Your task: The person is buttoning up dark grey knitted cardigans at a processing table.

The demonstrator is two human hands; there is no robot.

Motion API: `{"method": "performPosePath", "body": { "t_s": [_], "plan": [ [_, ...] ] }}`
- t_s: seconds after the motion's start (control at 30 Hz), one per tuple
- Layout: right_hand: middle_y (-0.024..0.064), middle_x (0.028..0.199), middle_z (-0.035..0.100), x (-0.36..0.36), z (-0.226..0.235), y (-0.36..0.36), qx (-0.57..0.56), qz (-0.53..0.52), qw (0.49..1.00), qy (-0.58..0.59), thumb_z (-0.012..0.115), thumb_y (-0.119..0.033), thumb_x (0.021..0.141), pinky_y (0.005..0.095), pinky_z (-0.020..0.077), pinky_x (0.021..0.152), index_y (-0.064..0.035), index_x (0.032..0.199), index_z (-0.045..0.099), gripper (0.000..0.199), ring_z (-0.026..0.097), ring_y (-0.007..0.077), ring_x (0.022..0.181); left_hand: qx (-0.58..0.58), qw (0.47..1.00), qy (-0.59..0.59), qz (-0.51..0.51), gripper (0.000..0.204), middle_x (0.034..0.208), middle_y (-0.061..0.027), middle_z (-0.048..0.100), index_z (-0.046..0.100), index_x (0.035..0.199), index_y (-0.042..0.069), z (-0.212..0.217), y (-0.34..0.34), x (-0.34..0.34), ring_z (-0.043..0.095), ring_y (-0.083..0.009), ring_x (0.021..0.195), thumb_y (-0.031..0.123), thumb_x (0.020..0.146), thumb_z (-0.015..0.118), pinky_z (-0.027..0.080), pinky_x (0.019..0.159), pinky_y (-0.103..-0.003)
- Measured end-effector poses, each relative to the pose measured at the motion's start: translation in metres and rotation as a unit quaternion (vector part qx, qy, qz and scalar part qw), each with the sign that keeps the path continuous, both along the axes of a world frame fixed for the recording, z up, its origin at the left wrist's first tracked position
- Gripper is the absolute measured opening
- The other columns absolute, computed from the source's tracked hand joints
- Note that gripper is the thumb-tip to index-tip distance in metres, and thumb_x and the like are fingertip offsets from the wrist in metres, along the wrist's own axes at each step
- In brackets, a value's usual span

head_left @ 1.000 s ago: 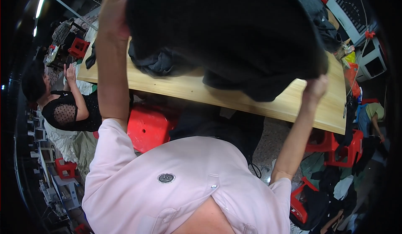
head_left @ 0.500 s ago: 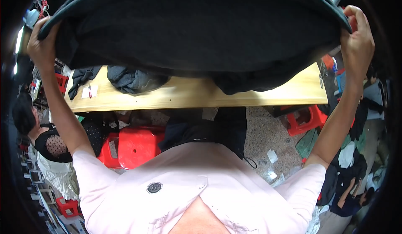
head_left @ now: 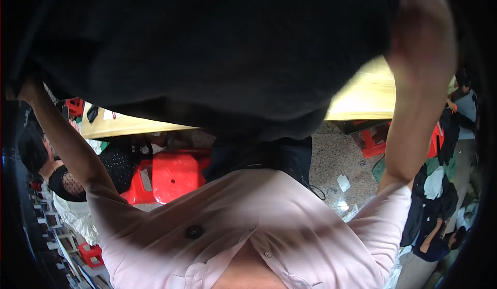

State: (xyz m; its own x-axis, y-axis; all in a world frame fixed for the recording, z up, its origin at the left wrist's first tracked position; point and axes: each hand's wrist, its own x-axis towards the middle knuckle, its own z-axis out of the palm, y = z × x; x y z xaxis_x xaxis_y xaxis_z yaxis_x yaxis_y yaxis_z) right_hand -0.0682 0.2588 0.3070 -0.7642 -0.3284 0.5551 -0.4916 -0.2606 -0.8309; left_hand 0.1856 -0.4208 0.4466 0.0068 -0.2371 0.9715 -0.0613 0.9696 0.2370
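Note:
A large black cloth garment (head_left: 222, 56) hangs raised in front of me and fills most of the upper view. Its exact kind does not show. My left hand (head_left: 26, 88) grips it at the far left edge, with the fingers in shadow and partly covered by the fabric. At the upper right, my right hand (head_left: 422, 25) is high against the garment's right side, holding it up; motion smears the fingers. The garment's lower edge sags over the near edge of the wooden table (head_left: 362, 95) and hides most of the tabletop.
Red plastic stools (head_left: 178, 178) stand under and beside the table. At the left sits a person in a black dotted top (head_left: 116, 167). Another person (head_left: 435, 242) is at the lower right, near dark cloth. White scraps (head_left: 343, 183) lie on the speckled floor.
The garment has swung nearer and lower, now covering the dark cloth pieces on the table. My left hand has moved down and outward; my right hand has risen and blurred.

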Motion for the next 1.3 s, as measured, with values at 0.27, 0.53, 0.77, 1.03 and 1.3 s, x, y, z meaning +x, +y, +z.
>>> {"method": "performPosePath", "body": {
  "t_s": [0.27,0.53,0.77,1.03,1.3],
  "plan": [
    [0.0116,0.11,0.076,-0.124,0.061,-0.015,0.016,-0.282,0.949,0.141,0.057,-0.008,0.103,0.0363,0.0548,0.097,-0.0012,0.14,0.07,0.04,0.073,0.0204,0.104,0.136,0.96,-0.147,-0.198,0.037,0.109,-0.0061,0.083,0.082,0.119,0.004,0.048,0.016,-0.154,0.077,-0.0174,0.087,0.035,0.1,0.08,0.06,0.082,-0.031],
    [0.0149,0.101,0.076,-0.21,-0.134,0.14,0.169,-0.498,0.849,0.048,0.051,-0.006,0.1,0.04,0.0574,0.086,-0.003,0.142,0.069,0.046,0.074,0.0257,0.093,-0.086,0.761,-0.508,-0.394,0.039,0.108,-0.005,0.08,0.081,0.121,0.006,-0.187,0.229,-0.319,0.073,-0.0161,0.093,0.037,0.099,0.083,0.059,0.087,-0.031],
    [0.027,0.128,0.071,-0.106,-0.359,0.212,0.518,-0.479,0.708,0.03,0.069,-0.017,0.1,0.0536,0.0521,0.104,0.0001,0.126,0.062,0.032,0.067,0.0477,0.12,0.033,0.734,-0.588,-0.339,0.045,0.11,-0.0215,0.079,0.073,0.126,0.006,-0.446,0.351,-0.334,0.074,-0.0435,0.107,0.034,0.093,0.086,0.058,0.093,-0.05],
    [0.0239,0.131,0.063,-0.005,-0.342,0.185,0.326,-0.538,0.776,-0.051,0.088,-0.025,0.094,0.0467,0.0507,0.108,0.0035,0.134,0.061,0.056,0.063,0.0399,0.126,-0.048,0.88,-0.362,-0.305,0.036,0.12,-0.0101,0.073,0.073,0.121,0.011,-0.427,0.36,-0.3,0.07,-0.032,0.108,0.029,0.092,0.086,0.052,0.091,-0.043],
    [0.0167,0.139,0.067,-0.013,-0.305,0.105,0.366,-0.424,0.824,0.089,0.077,-0.005,0.098,0.0398,0.062,0.091,-0.0055,0.134,0.073,0.035,0.073,0.0339,0.111,-0.073,0.787,-0.562,-0.244,0.046,0.123,-0.0141,0.066,0.068,0.125,0.005,-0.44,0.392,-0.271,0.064,-0.0347,0.118,0.025,0.085,0.08,0.05,0.097,-0.046]
  ]
}}
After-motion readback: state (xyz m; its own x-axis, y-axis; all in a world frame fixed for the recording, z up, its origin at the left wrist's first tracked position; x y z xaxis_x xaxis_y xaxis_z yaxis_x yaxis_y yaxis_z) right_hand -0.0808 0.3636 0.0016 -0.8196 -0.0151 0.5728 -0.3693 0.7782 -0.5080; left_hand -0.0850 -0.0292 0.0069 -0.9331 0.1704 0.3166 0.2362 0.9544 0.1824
